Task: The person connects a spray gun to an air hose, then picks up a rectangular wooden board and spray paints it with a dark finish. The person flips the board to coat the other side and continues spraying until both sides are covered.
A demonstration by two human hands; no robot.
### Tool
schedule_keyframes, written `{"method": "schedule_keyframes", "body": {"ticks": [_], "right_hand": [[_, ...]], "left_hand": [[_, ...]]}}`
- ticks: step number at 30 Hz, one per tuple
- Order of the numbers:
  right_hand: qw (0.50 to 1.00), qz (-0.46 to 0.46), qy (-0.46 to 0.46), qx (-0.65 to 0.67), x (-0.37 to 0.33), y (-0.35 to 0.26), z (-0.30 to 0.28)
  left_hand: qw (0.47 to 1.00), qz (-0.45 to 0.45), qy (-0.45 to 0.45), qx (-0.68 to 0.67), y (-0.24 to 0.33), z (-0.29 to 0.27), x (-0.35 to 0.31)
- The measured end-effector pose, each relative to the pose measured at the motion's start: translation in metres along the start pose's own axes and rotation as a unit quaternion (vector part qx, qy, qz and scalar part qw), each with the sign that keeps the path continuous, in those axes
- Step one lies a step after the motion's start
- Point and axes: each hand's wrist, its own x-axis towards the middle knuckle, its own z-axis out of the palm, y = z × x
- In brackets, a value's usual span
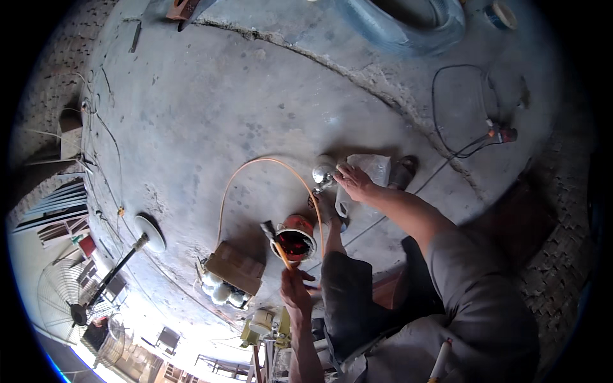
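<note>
My left hand [297, 292] is closed round an orange-handled tool [283, 253]. Its short dark grey head points up and away from me, beside the rim of a red can [297, 222]. The can's inside looks dark red. Farther off, the fingers of my right hand [355, 181] are bent onto a shiny silver metal piece [324, 173] with a round, cup-like part. Its exact kind cannot be made out. A clear plastic bag [371, 167] lies just beyond the right wrist. My feet are close to both the bag and the metal piece.
An orange hose [263, 159] loops across the concrete floor. At the left are a cardboard box [234, 268] with round silvery things beside it, and a standing fan [78, 314]. A tyre [408, 29] and a coiled cable [435, 115] lie on the far side.
</note>
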Motion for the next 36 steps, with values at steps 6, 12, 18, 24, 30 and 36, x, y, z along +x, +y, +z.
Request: {"method": "schedule_keyframes", "body": {"ticks": [6,12,18,24,30,36], "right_hand": [[0.998,0.007,0.046,0.032,0.052,0.018,0.066],[0.913,0.249,0.057,0.319,-0.04,0.035,-0.025],[0.862,0.329,0.135,0.362,-0.244,0.077,-0.187],[0.713,0.35,0.362,0.488,-0.404,0.104,-0.382],[0.632,0.391,0.46,0.485,-0.481,0.153,-0.476],[0.609,0.389,0.446,0.528,-0.522,0.212,-0.53]], "left_hand": [[0.922,0.05,-0.045,0.382,0.021,0.053,-0.011],[0.926,0.136,-0.075,0.344,0.063,0.093,-0.004],[0.858,0.283,-0.222,0.367,0.207,0.205,-0.05],[0.716,0.382,-0.415,0.411,0.322,0.34,-0.143],[0.592,0.588,-0.439,0.334,0.358,0.452,-0.2],[0.6,0.641,-0.425,0.218,0.421,0.513,-0.257]]}}
